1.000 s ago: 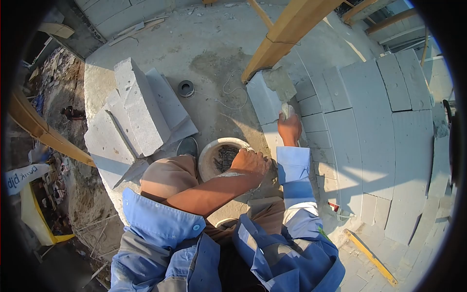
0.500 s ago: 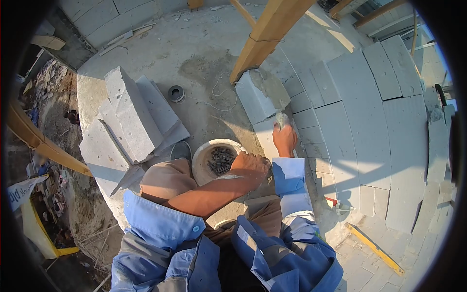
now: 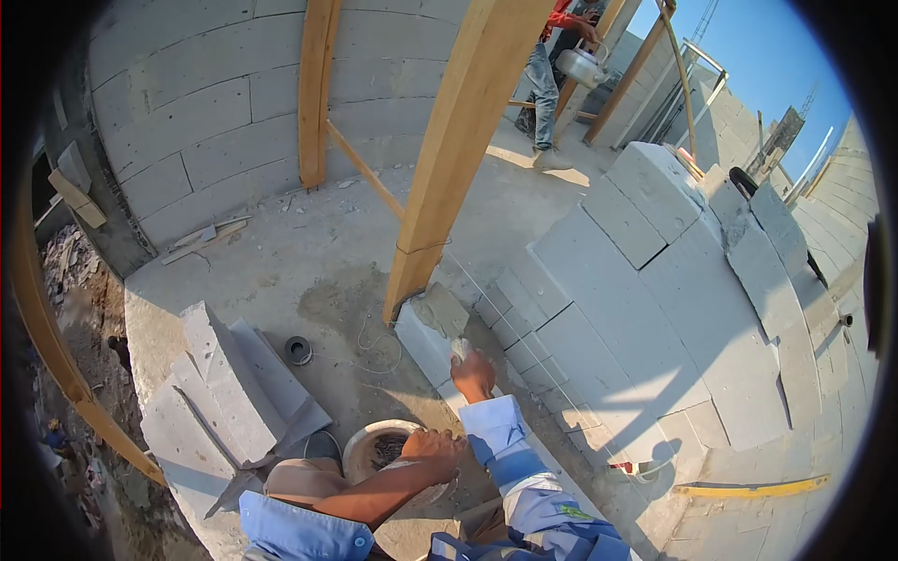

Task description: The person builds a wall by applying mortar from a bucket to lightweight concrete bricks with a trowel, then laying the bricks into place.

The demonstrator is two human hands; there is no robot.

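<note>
My right hand (image 3: 473, 376) is closed around a pale, roughly handle-shaped object (image 3: 460, 349), whose kind I cannot make out. It meets a grey-brown patch (image 3: 441, 310) on top of a light grey block (image 3: 419, 344) at the foot of a wooden post (image 3: 440, 178). My left hand (image 3: 435, 453) has its fingers curled at the right side of a round, pale-rimmed bucket (image 3: 360, 438). Whether it grips the rim or something else is hidden. Dark nails, many of them, lie inside the bucket.
Broken grey blocks (image 3: 234, 393) lean in a pile at left, beside a spool (image 3: 297, 351) of string. A block wall (image 3: 645, 299) rises at right, near a yellow spirit level (image 3: 748, 489). Another person (image 3: 543, 93) stands at the back by a metal kettle (image 3: 582, 67).
The view has tilted up, bringing the far wall, the other person and the kettle into sight. Both hands keep their places by the bucket and the block.
</note>
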